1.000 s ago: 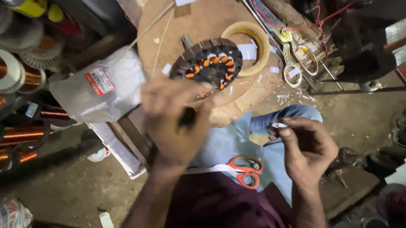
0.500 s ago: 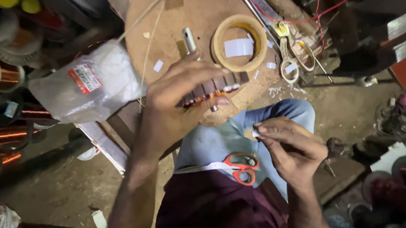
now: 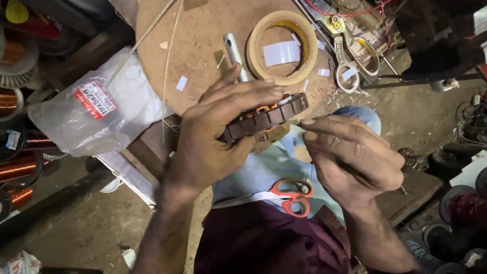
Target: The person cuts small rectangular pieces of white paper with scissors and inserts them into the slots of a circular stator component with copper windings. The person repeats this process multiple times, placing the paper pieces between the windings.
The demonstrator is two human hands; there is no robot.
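Left hand [image 3: 216,135] grips the motor stator [image 3: 264,118] w/ copper windings edge-on, above the lap, just off the round wooden board [image 3: 203,51]. Right hand [image 3: 353,159] is pinched at its rim; can't tell what it holds. Stator looks heavy & rigid, windings prob. fragile — best held by the steel outer ring.

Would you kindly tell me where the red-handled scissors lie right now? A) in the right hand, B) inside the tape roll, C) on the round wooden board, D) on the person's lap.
D: the scissors lie on the lap, below both hands, while the left hand holds the stator and the right hand pinches at its edge.
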